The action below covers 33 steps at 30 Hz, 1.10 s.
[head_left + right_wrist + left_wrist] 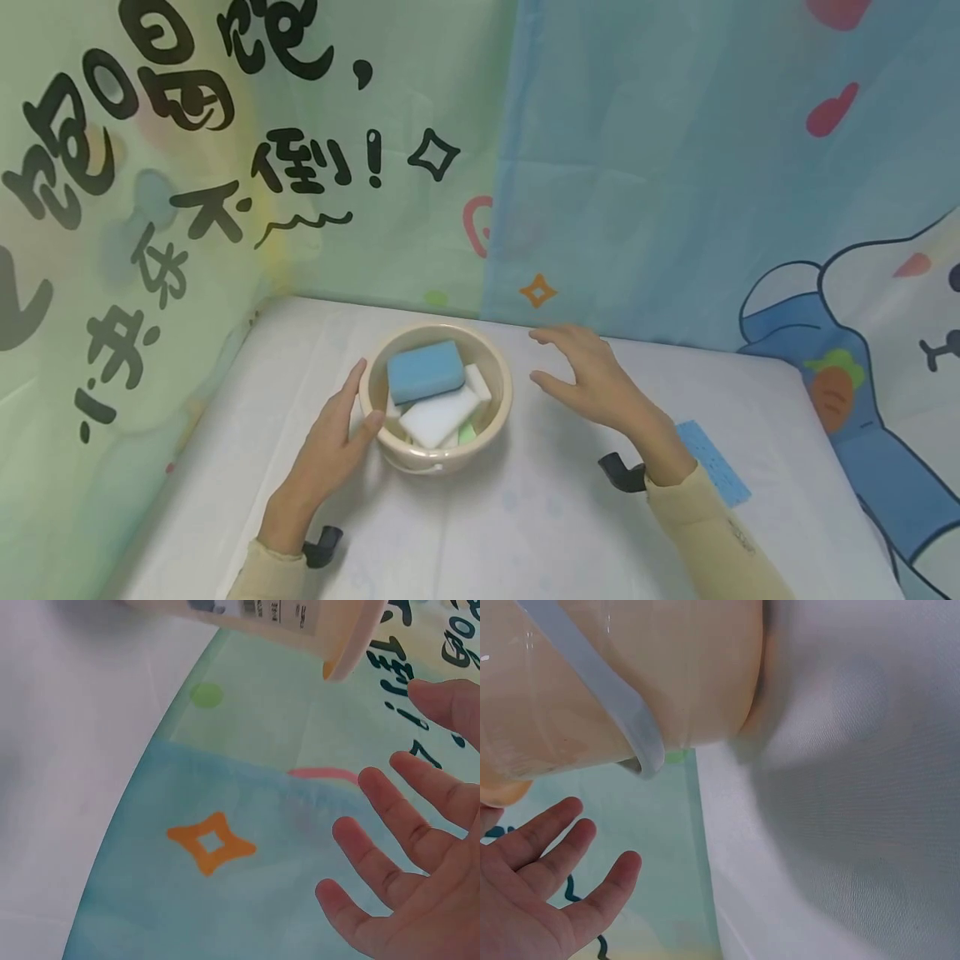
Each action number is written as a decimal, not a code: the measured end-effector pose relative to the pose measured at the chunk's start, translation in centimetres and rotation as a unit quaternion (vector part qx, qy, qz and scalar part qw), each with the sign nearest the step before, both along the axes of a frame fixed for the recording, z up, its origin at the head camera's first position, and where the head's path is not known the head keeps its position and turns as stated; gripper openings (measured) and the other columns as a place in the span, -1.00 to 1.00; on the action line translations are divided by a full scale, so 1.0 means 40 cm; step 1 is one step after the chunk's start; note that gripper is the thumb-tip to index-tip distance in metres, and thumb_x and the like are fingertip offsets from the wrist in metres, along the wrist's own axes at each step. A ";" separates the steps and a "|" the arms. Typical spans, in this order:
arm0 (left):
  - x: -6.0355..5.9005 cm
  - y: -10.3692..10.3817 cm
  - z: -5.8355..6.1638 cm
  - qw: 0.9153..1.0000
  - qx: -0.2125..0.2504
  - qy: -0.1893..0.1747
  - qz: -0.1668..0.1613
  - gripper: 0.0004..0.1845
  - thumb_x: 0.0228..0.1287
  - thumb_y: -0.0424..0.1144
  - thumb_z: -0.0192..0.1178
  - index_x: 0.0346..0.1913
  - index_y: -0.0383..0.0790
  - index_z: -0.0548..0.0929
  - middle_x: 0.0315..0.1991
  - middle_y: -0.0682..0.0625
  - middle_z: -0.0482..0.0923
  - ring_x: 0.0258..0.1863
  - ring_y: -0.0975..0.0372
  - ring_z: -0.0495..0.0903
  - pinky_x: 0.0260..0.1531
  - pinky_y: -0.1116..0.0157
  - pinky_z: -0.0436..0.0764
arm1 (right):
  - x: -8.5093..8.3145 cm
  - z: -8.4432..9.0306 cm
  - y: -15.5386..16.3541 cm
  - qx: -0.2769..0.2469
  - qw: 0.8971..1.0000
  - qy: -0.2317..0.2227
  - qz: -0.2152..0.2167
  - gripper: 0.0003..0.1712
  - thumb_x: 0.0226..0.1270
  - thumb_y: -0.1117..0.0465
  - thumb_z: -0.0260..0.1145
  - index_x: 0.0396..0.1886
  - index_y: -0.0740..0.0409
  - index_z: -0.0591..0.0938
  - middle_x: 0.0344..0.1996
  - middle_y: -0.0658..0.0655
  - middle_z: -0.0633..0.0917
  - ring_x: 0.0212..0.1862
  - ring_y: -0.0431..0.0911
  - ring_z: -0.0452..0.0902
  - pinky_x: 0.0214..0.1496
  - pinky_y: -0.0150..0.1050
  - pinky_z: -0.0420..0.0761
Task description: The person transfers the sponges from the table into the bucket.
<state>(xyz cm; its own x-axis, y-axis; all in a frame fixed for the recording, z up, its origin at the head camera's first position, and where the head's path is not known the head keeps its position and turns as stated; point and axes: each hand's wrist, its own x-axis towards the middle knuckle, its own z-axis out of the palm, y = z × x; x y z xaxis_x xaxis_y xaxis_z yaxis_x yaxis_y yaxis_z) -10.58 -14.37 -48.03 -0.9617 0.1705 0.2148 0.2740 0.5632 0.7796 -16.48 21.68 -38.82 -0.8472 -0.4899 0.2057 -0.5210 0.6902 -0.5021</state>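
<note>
A cream bucket (501, 408) stands on the white table. On top inside it lies a blue sponge (426, 372), with a white sponge (441, 417) below and a bit of green (467, 432) showing lower down. At the bucket's left rim is my left hand (330, 446), thumb and forefinger apart along the edge; its other fingers are spread in the left wrist view. Right of the bucket, my right hand (592, 375) hovers with fingers spread and holds nothing. The right wrist view shows those fingers (397, 825) apart from the bucket.
A flat blue piece (714, 463) lies on the table (525, 533), partly behind my right forearm. The bucket's pale handle (604, 682) hangs down its near side. Printed cloth (645, 167) with lettering and a cartoon figure rises behind the table.
</note>
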 end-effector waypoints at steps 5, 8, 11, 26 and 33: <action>0.000 0.000 0.000 1.000 0.005 0.002 -0.001 -0.23 0.54 -0.01 0.04 0.63 -0.07 -0.06 0.53 -0.17 0.13 0.47 -0.12 0.15 0.37 -0.21 0.17 | 0.019 -0.009 0.033 0.006 1.000 0.018 -0.024 -0.44 0.38 0.16 0.38 0.31 0.24 0.50 0.20 0.23 0.55 0.27 0.21 0.35 0.25 0.33 0.27; 0.000 0.000 -0.002 1.000 0.007 0.002 -0.002 -0.23 0.55 -0.01 0.04 0.63 -0.08 -0.05 0.53 -0.17 0.13 0.47 -0.12 0.15 0.36 -0.22 0.17 | 0.036 -0.014 0.053 0.006 0.999 0.034 -0.040 -0.45 0.35 0.18 0.39 0.28 0.25 0.52 0.17 0.26 0.56 0.25 0.24 0.36 0.20 0.34 0.29; -0.001 0.001 -0.004 1.000 0.010 0.003 -0.003 -0.23 0.55 0.00 0.04 0.63 -0.08 -0.05 0.53 -0.17 0.13 0.47 -0.12 0.15 0.36 -0.23 0.16 | 0.054 -0.022 0.076 0.002 0.997 0.056 -0.055 -0.45 0.30 0.22 0.42 0.25 0.27 0.53 0.14 0.28 0.59 0.23 0.27 0.38 0.17 0.34 0.31; 0.002 0.002 0.001 1.000 0.008 0.005 -0.003 -0.23 0.55 -0.03 0.04 0.63 0.01 -0.09 0.54 -0.16 0.11 0.48 -0.11 0.14 0.37 -0.22 0.17 | 0.132 -0.051 0.168 0.010 0.991 0.080 -0.109 -0.40 0.20 0.27 0.48 0.22 0.33 0.53 0.03 0.33 0.62 0.12 0.27 0.44 0.11 0.30 0.38; 0.003 0.002 0.001 1.000 0.006 0.002 -0.003 -0.23 0.55 -0.04 0.04 0.63 -0.01 -0.08 0.54 -0.17 0.11 0.48 -0.12 0.14 0.37 -0.22 0.16 | 0.154 -0.077 0.199 0.013 0.987 0.100 -0.126 -0.39 0.13 0.31 0.50 0.19 0.36 0.54 -0.01 0.36 0.62 0.08 0.29 0.46 0.07 0.29 0.41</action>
